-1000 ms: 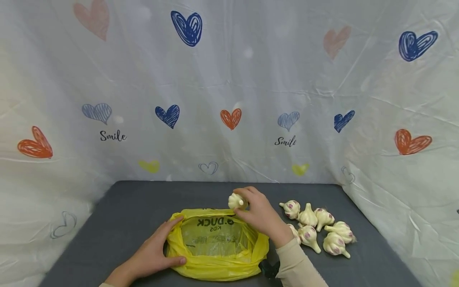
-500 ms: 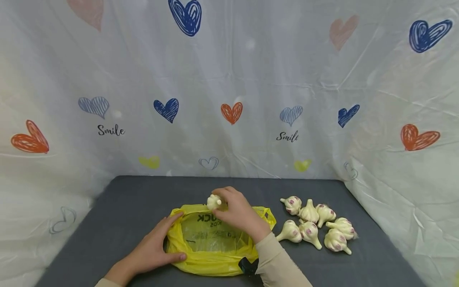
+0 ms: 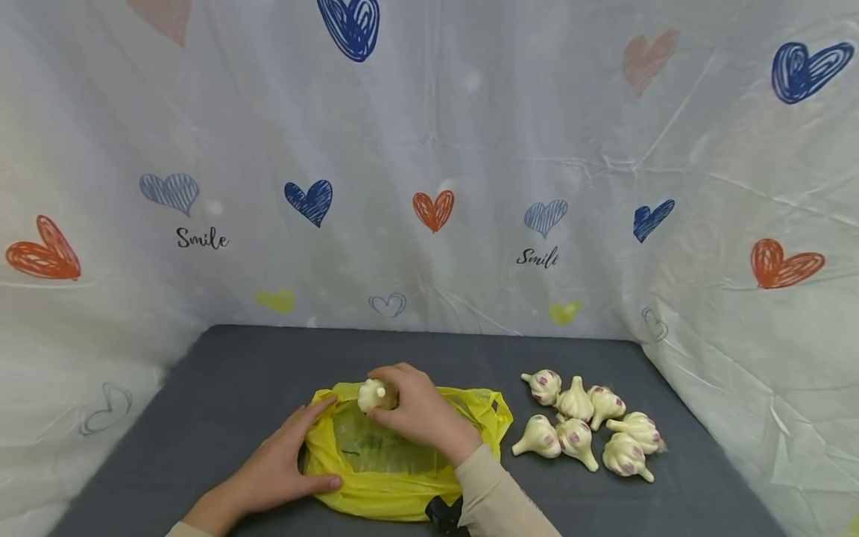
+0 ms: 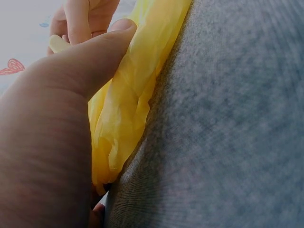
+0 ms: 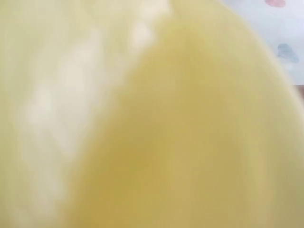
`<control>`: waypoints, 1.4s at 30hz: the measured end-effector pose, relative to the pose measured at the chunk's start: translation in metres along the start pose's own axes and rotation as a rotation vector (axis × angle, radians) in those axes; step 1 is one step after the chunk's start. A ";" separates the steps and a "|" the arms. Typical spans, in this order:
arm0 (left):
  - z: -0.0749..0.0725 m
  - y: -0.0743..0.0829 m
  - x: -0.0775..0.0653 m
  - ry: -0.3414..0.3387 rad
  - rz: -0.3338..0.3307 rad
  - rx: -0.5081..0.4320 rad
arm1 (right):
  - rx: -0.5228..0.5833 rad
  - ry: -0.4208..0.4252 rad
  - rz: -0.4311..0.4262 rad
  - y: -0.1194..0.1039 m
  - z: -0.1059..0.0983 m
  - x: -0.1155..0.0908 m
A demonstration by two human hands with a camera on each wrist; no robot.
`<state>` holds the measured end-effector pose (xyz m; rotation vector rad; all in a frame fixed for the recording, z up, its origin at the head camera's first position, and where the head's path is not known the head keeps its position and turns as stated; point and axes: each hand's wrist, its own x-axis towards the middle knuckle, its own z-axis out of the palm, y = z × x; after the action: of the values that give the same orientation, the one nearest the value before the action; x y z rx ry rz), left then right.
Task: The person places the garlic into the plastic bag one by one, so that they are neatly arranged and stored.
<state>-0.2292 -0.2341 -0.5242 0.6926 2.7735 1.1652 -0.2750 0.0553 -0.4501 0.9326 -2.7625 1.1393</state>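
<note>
A yellow plastic bag (image 3: 382, 496) lies on the dark table with its mouth spread and faint dark print inside. My left hand (image 3: 282, 462) holds the bag's left end, thumb at the front rim and index finger at the back rim; its other fingers are mostly hidden. In the left wrist view the thumb (image 4: 111, 45) lies against the yellow plastic (image 4: 137, 80). My right hand (image 3: 419, 410) pinches a garlic bulb (image 3: 370, 395) over the back left of the bag's mouth. Blurred yellow plastic (image 5: 180, 133) fills most of the right wrist view.
Several garlic bulbs (image 3: 573, 399) with purple patches lie in a loose group to the right of the bag. A black device (image 3: 444, 513) sits at the right wrist, near the bag's front edge. Behind the table (image 3: 268, 358) hangs a white curtain (image 3: 470, 149) printed with hearts.
My right hand has carried the garlic bulb leftward from the bag's back right rim, and lower over the mouth. The left hand keeps its hold on the bag.
</note>
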 end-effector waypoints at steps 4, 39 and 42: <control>-0.003 0.001 0.001 0.003 0.011 0.005 | 0.006 -0.012 -0.006 -0.003 0.006 0.002; 0.000 0.002 0.001 0.000 0.002 0.011 | 0.128 -0.105 0.070 0.006 0.039 0.007; 0.000 0.002 0.001 -0.003 0.000 0.012 | 0.114 -0.114 0.069 0.006 0.039 0.008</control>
<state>-0.2293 -0.2326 -0.5228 0.6954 2.7798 1.1477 -0.2765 0.0292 -0.4809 0.9484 -2.8673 1.3063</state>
